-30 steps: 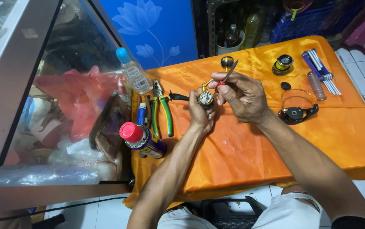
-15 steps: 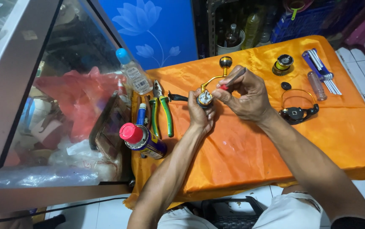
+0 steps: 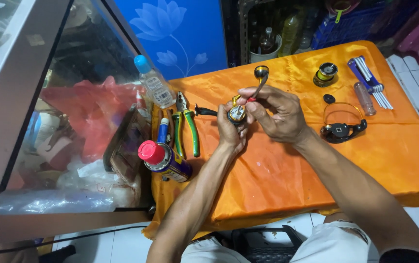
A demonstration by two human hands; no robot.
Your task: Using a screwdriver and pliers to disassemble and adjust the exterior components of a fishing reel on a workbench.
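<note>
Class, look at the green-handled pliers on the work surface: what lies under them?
The green-handled pliers lie on the orange cloth, which continues beneath them. The cloth covers the whole table, so the tabletop itself cannot be seen.

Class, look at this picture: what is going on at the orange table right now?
A person sits at a table with an orange cloth. The left hand holds a small gold reel part above the cloth, and the right hand works a thin tool against it. Green pliers, a spray can and a clear bottle lie to the left; a spool, a bail arm and hex keys lie to the right.
</note>
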